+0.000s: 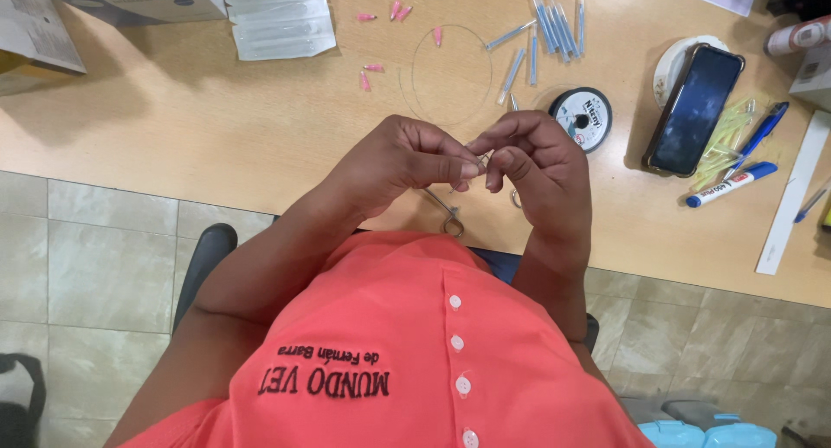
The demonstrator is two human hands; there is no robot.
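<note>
Wooden worktop (216,128); left hand (407,158) and right hand (537,158) meet fingertip to fingertip above its near edge, each grip pinched on a fine thread (480,160). Metal forceps (443,212) lie just beneath; thread spool (581,117) just beyond the right grip.

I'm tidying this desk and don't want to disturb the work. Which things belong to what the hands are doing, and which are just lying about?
In use:
left hand
right hand
thin line loop
line spool
metal clamp

Lying about:
phone
blue markers
paper packets
</note>
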